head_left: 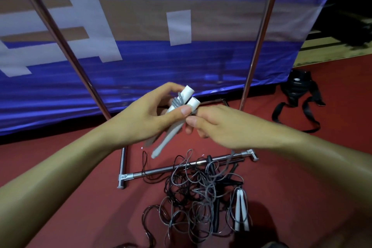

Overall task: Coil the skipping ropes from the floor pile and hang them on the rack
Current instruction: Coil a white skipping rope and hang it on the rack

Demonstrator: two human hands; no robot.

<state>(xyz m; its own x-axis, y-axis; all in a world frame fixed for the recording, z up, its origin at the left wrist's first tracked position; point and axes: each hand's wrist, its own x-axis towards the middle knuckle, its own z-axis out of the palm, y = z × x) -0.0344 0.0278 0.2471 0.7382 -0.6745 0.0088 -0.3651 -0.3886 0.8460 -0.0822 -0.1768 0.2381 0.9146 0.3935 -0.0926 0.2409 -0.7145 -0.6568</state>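
Left hand [149,115] grips a pair of white handles [181,110] side by side, thumb laid across their front, fingers curled round the back. Handles tilted – upper ends up and to the right, tapered lower ends pointing down-left below the palm. Grey cord [178,101] wrapped in several turns round the handles just above the left thumb.

Right hand [217,125] sits just right of the left hand, thumb tips near each other. Its thumb and forefinger pinch a dark bit of cord at the handles; exact contact is partly hidden by the fingers. A grey strand [229,160] drops from under the right hand toward the floor.

Below both hands, on the red floor [84,207] – tangled pile of ropes [193,201], black and grey cords looped over one another. A second pair of white handles [241,209] lies at the pile's right side, below the right hand. Black handles [216,203] run through the middle of the pile.

Rack [181,168]: chrome base bar lies between the hands and the pile, some cords draped over it. Two chrome uprights rise either side of the hands, left one [58,34] slanting up-left, right one [261,32] up-right.

Beyond the hands, a blue and white banner [181,62]. Far right of the right hand, a black strapped bag [298,92] on the floor.
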